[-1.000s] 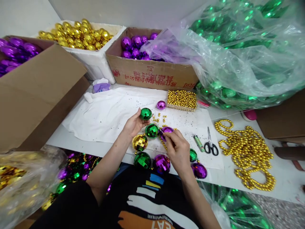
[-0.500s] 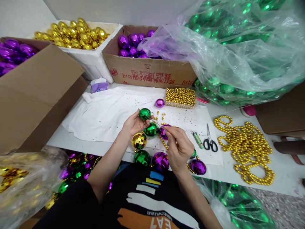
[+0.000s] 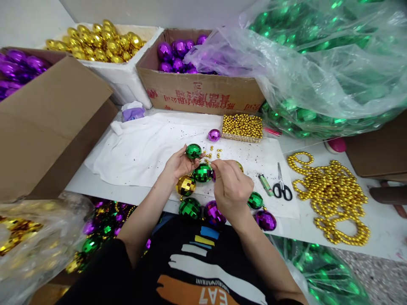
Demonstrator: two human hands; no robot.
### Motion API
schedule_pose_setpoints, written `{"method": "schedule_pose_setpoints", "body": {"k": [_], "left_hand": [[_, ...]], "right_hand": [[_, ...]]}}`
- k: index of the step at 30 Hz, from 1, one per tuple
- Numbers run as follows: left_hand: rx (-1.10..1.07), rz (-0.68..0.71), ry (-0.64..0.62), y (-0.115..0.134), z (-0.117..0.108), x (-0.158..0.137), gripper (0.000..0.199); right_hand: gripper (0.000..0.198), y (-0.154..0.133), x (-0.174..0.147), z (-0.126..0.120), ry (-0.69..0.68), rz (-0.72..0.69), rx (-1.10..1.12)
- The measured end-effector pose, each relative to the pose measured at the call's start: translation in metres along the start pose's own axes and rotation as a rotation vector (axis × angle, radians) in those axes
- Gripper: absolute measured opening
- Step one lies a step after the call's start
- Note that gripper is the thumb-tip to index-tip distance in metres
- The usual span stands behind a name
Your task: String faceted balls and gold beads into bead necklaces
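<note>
My left hand (image 3: 179, 165) grips a shiny green ball (image 3: 193, 151) between thumb and fingers. Closed in a pinch, my right hand (image 3: 233, 186) is just right of it, at a thin thread or needle (image 3: 206, 159) that runs toward the green ball; which of the two it is, I cannot tell. Below the hands lie a faceted green ball (image 3: 202, 173), a gold ball (image 3: 186, 186), a larger green ball (image 3: 190, 208) and a purple ball (image 3: 214, 212). Right of my right wrist are another green ball (image 3: 255, 200) and a purple ball (image 3: 266, 220).
A tray of gold beads (image 3: 242, 128) stands behind a small purple ball (image 3: 214, 135). Scissors (image 3: 281, 186) and a green lighter (image 3: 266, 185) lie right, beside gold bead strands (image 3: 337, 195). Cardboard box (image 3: 203, 91), foam box (image 3: 127, 80) and plastic bag (image 3: 318, 80) line the back.
My right hand has moved a little left, closer to the green ball, and turned. The exposed thread or needle between the hands looks shorter. My left hand stays put with its ball.
</note>
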State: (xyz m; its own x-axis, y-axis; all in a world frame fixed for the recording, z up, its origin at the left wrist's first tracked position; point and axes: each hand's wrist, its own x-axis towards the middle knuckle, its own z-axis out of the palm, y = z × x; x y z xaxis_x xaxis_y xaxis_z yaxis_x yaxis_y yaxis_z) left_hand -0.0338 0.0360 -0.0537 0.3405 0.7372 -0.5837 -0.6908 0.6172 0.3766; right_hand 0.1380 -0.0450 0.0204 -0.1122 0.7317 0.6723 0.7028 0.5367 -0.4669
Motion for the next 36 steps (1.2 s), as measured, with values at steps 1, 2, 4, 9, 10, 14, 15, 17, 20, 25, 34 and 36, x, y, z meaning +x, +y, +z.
{"method": "schedule_pose_setpoints", "body": {"k": [1,2,4,9,10,14,15,17,20,25,34,36], "left_hand": [[-0.010,-0.002,0.004,0.000,-0.001,0.001,0.044],[-0.019,-0.004,0.006,0.000,-0.001,0.001,0.043],[-0.032,0.004,0.006,0.000,-0.001,0.001,0.041],[-0.038,0.019,0.013,0.000,0.002,-0.002,0.040],[-0.038,0.017,0.016,0.000,0.003,-0.003,0.041],[-0.039,0.018,0.037,-0.001,0.008,-0.006,0.042],[-0.039,0.021,0.043,-0.001,0.009,-0.006,0.041],[-0.037,0.028,0.048,-0.001,0.010,-0.007,0.040],[-0.014,0.034,0.041,-0.001,0.009,-0.007,0.041],[0.086,0.063,-0.038,-0.002,0.012,-0.010,0.047],[0.360,0.419,-0.234,-0.004,0.075,-0.020,0.014],[0.387,0.480,-0.278,-0.007,0.094,-0.023,0.009]], "right_hand": [[0.023,0.000,0.002,0.002,0.000,0.000,-0.019],[0.024,0.001,0.004,0.004,-0.001,-0.002,-0.037],[0.024,0.002,0.006,0.008,0.003,-0.008,-0.063],[0.025,0.003,0.006,0.016,0.002,-0.025,-0.077],[0.025,0.003,0.006,0.018,-0.012,-0.014,-0.072],[0.027,0.005,0.005,0.023,-0.051,0.012,-0.039],[0.026,0.005,0.004,0.025,-0.045,-0.001,-0.042],[0.026,0.007,0.003,0.028,-0.029,-0.030,-0.057],[0.028,0.010,0.000,0.035,-0.042,-0.017,-0.058],[0.030,0.017,-0.010,0.044,-0.057,0.034,-0.003],[0.017,0.044,-0.016,-0.014,-0.010,0.387,0.234],[0.021,0.048,-0.014,-0.030,-0.017,0.401,0.155]]}}
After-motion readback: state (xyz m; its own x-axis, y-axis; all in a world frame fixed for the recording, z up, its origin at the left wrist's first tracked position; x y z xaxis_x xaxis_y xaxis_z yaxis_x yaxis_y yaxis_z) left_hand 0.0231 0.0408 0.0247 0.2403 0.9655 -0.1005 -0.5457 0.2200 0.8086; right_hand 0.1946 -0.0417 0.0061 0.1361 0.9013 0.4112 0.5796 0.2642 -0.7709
